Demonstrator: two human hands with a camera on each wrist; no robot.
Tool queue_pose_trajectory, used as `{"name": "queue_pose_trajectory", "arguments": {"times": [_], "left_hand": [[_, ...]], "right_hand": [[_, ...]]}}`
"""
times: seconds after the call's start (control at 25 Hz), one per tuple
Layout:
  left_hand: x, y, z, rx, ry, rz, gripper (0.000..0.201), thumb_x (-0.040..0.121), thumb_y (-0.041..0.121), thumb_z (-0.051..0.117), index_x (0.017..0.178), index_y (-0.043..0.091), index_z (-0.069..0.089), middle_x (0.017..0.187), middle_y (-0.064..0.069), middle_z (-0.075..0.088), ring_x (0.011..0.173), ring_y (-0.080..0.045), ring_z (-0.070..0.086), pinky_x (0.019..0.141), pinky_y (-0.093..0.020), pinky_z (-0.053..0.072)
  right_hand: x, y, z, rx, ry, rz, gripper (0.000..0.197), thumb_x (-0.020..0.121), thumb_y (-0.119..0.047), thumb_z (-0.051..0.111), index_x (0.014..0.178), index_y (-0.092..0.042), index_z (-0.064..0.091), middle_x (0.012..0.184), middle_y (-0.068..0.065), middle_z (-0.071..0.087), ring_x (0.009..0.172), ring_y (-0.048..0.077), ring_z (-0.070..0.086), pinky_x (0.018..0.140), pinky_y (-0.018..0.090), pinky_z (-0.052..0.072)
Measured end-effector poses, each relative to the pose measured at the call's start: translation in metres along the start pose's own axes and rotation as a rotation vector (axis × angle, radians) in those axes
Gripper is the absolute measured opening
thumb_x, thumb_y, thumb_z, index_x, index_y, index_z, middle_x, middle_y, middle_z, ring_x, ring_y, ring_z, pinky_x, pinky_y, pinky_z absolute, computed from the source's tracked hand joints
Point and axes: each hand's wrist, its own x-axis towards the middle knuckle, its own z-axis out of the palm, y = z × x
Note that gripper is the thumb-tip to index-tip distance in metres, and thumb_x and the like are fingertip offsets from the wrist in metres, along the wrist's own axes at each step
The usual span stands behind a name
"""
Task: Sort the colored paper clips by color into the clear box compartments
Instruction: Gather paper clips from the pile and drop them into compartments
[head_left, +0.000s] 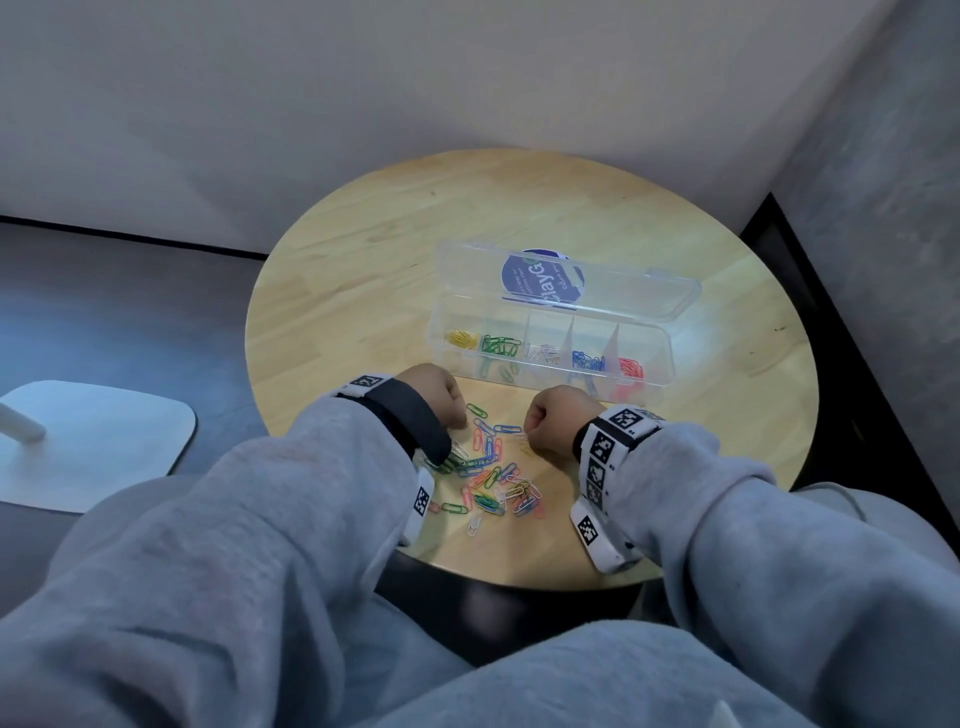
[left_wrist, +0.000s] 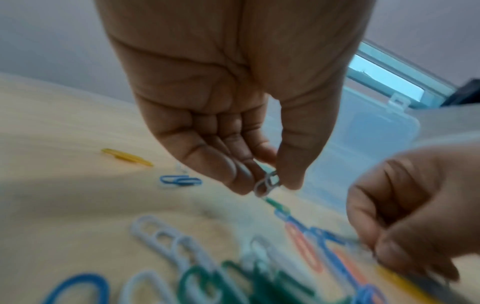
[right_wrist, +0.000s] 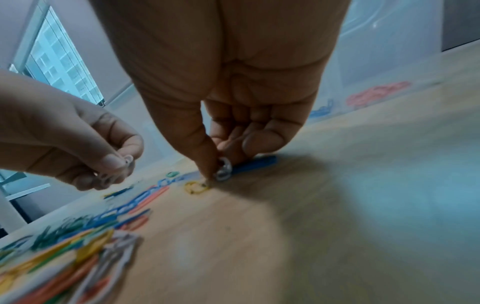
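Lettering on the round blue label (head_left: 540, 280) under the box's open lid (head_left: 644, 291) reads partly "layG"; the smaller print is too blurred to read. The clear box (head_left: 660, 358) sits on the round worktop (head_left: 363, 270), its compartments holding, from left to right, yellow, green, white, blue and red clips. Just in front of it lies the unsorted pile (head_left: 488, 478), partly hidden by the left sleeve (head_left: 291, 467). The left hand (left_wrist: 228, 115) pinches a white clip (left_wrist: 267, 185) between thumb and fingers above the pile. The right hand (right_wrist: 233, 98), fingers curled down at the worktop, pinches a pale clip (right_wrist: 223, 169) beside a blue clip (right_wrist: 255, 162) and a yellow clip (right_wrist: 196, 187). Both wrist views are blurred.
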Motion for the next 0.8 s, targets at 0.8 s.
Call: {"name": "queue_pose_trajectory", "arguments": {"times": [0.8], "left_hand": [[-0.018,0.007,0.004,0.286,-0.047,0.033,0.017,0.081,0.006,0.056,0.086,0.022,0.059,0.067,0.011,0.048,0.072,-0.014,0.049,0.048,-0.020,0.033]], "right_hand": [[-0.011,0.006,0.000,0.008,0.062,0.092,0.034,0.078,-0.039,0.068,0.096,-0.011,0.064,0.100,0.003,0.068,0.095,0.023,0.063,0.084,0.030,0.051]]}}
